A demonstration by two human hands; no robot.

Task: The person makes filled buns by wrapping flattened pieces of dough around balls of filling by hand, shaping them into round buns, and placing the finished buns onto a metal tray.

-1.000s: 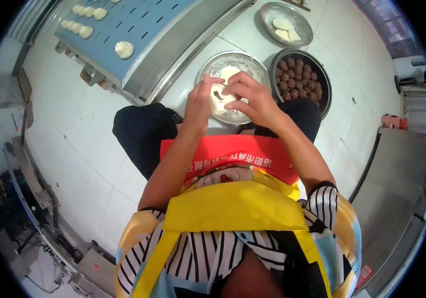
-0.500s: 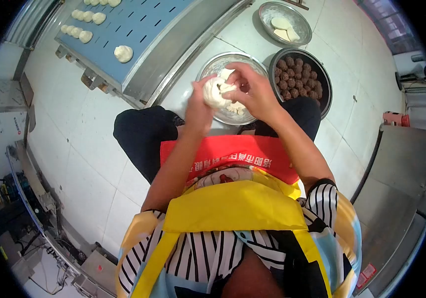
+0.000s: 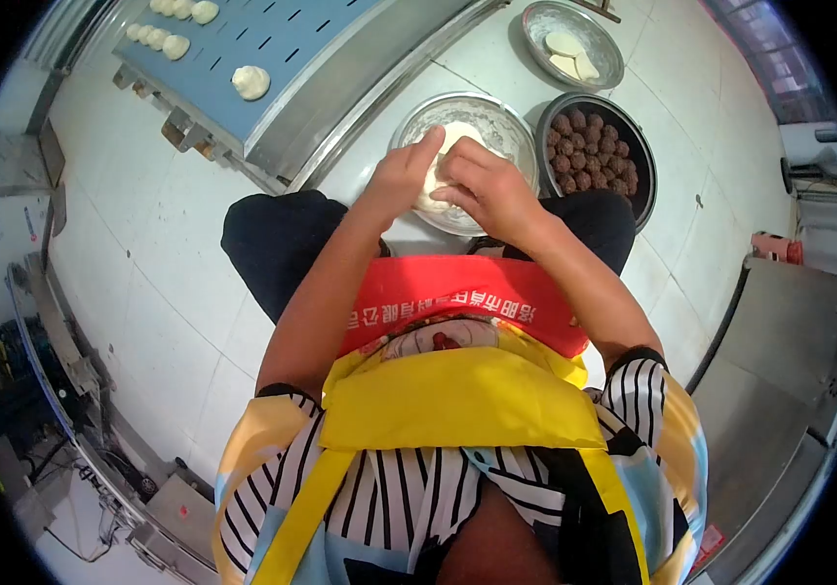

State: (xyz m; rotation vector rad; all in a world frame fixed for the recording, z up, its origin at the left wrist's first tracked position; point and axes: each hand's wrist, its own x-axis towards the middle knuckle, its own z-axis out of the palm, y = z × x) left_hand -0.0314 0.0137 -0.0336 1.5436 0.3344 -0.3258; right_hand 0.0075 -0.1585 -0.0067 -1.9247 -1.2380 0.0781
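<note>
A white dough piece [image 3: 430, 193] is between my two hands, over a floured metal bowl [image 3: 514, 125]. My left hand [image 3: 401, 177] is wrapped round its left side. The fingers of my right hand [image 3: 486, 187] are bent and pressed on its right side, hiding much of it. Another pale piece of dough [image 3: 461, 133] lies in the bowl behind my fingers. To the right of this bowl stands a dark-rimmed bowl [image 3: 646, 185] with several brown balls [image 3: 589, 154].
A second metal bowl [image 3: 615, 60] with flat dough pieces [image 3: 570, 60] is at the top. At the upper left, a blue slotted conveyor [image 3: 282, 44] carries several white buns [image 3: 251, 83]. A metal cabinet [image 3: 759, 361] stands at the right.
My right fingers have moved in and closed over the dough, which had an opening at its top earlier. My left hand has turned round it. The view has shifted slightly.
</note>
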